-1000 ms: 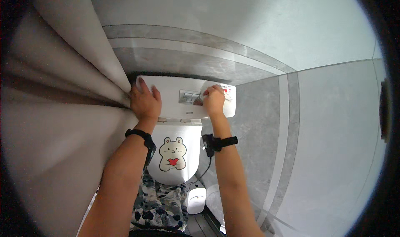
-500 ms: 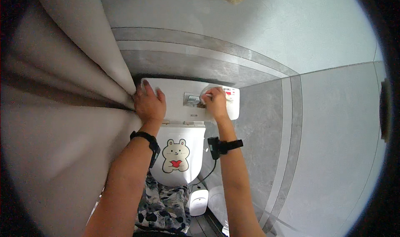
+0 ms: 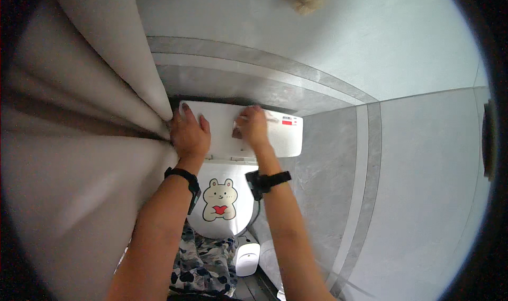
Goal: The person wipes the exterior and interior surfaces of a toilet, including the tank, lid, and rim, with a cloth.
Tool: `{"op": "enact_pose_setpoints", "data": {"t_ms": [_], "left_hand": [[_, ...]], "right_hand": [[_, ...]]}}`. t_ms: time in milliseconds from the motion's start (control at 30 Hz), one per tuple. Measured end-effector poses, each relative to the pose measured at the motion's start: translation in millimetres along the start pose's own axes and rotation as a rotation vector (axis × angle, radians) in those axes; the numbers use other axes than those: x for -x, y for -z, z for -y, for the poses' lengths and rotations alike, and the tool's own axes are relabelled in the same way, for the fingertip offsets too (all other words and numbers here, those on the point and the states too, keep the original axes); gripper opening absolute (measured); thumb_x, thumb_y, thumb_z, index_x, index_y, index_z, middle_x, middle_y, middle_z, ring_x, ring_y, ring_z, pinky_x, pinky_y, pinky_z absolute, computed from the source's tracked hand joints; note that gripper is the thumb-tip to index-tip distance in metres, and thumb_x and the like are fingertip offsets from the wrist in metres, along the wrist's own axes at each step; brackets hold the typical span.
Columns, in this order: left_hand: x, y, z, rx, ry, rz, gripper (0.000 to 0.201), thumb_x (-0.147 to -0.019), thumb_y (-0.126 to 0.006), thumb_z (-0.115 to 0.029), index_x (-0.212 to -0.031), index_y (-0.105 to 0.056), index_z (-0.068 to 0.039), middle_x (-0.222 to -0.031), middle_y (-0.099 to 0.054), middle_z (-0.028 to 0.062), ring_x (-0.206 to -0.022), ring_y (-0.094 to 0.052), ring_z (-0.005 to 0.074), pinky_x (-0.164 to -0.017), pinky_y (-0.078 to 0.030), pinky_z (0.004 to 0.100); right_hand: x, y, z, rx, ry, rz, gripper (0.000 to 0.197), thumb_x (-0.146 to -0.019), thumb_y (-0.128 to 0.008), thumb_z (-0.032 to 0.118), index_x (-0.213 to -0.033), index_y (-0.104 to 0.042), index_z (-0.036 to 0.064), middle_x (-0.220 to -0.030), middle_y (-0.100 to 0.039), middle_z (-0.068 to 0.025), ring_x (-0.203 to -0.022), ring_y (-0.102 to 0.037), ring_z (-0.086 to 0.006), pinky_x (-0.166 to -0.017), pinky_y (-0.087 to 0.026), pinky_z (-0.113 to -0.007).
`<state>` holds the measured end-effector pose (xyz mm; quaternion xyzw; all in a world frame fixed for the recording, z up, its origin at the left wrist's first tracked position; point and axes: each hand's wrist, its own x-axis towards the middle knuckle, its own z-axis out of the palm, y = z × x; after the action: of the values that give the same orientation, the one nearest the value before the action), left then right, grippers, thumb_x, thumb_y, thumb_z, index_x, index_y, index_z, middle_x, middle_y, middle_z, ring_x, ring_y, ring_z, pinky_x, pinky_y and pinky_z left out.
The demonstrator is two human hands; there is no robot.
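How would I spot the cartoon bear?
Start at the white toilet tank; the rounded lid is below it in view. The cartoon bear is on that lid, larger than the tank's red-and-white label, cream with a red heart.

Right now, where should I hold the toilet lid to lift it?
Probably grip the toilet lid by its rounded front edge, coming from the patterned trousers' side. It lies shut, its straight end beside the tank, so the front should lift easiest.
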<state>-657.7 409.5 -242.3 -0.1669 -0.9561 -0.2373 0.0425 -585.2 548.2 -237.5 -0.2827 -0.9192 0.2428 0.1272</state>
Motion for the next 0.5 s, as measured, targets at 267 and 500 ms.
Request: {"op": "enact_pose_setpoints", "data": {"t_ms": [267, 500], "left_hand": [[-7, 11, 9, 0.012, -0.037, 0.036, 0.048, -0.079, -0.046, -0.026, -0.117, -0.038, 0.003, -0.112, -0.042, 0.0252, -0.099, -0.044, 0.0397, -0.083, -0.038, 0.0452], [-3, 13, 4, 0.012, 0.009, 0.083, 0.049, -0.079, -0.045, -0.027, -0.117, -0.038, 0.003, -0.113, -0.042, 0.0252, -0.1, -0.043, 0.0396, -0.085, -0.037, 0.0444]], "right_hand": [[1, 28, -5, -0.064, -0.026, 0.062, 0.007, -0.061, -0.061, 0.006, -0.065, -0.057, 0.0027, -0.074, -0.052, -0.0161, -0.077, -0.049, -0.0321, -0.07, -0.041, -0.039], [-1, -1, 16, 0.012, 0.054, -0.006, 0.008, -0.063, -0.06, 0.007, -0.066, -0.056, 0.0013, -0.076, -0.052, -0.0171, -0.078, -0.049, -0.0338, -0.07, -0.041, -0.04]]}}
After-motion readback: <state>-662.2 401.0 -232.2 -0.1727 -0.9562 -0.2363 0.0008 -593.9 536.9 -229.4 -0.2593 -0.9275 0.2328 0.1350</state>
